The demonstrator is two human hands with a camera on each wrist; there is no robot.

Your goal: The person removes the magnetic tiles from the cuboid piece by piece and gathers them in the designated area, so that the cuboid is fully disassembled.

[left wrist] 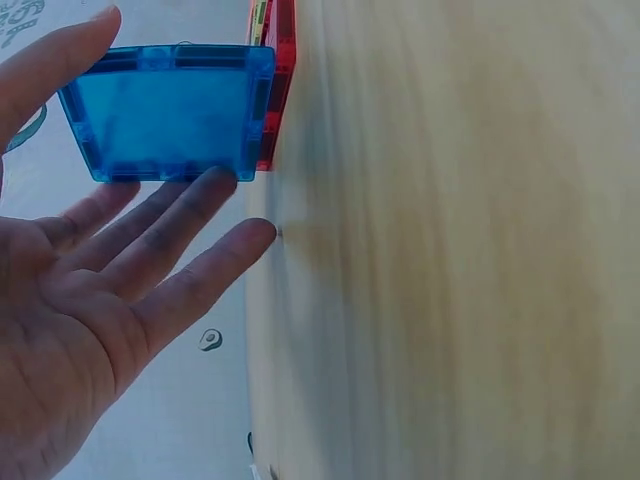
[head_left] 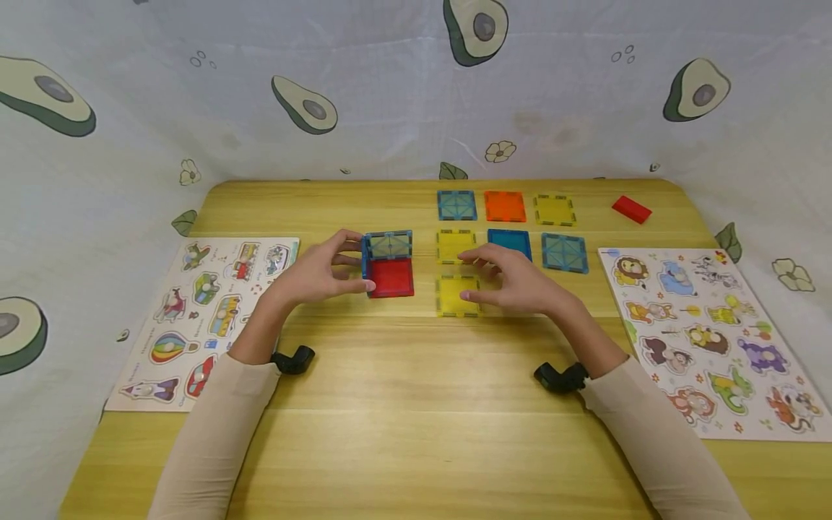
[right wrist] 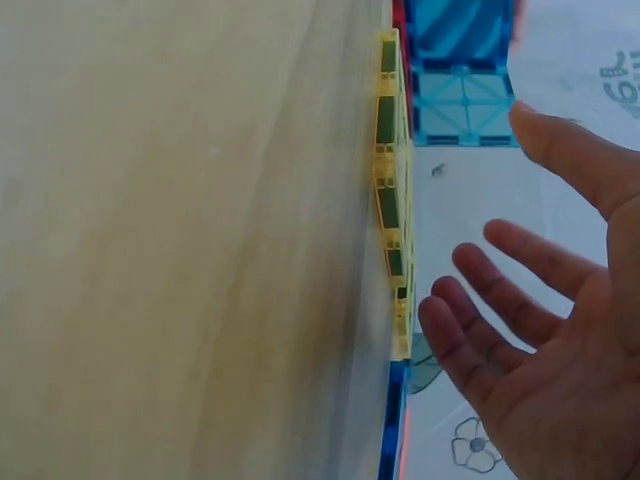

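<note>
My left hand (head_left: 318, 269) holds an upright blue magnetic tile (left wrist: 170, 110) by its edges, thumb on one side and fingertips on the other. That tile stands along the left side of a flat red magnetic tile (head_left: 393, 279). At the red tile's back edge stands a light blue tile with crossing lines (head_left: 390, 245). My right hand (head_left: 523, 278) hovers with relaxed fingers above a near yellow tile (head_left: 458, 300) and a second yellow tile (head_left: 450, 245) behind it. In the right wrist view the right hand (right wrist: 570, 310) has nothing in its fingers.
Behind lie flat blue (head_left: 509, 238), lined blue (head_left: 564, 253), orange (head_left: 505, 206) and yellow tiles (head_left: 555, 210), with another lined tile (head_left: 456, 205). A red block (head_left: 632, 209) sits at back right. Picture boards flank the table: vehicles left (head_left: 139, 347), animals right (head_left: 702, 361).
</note>
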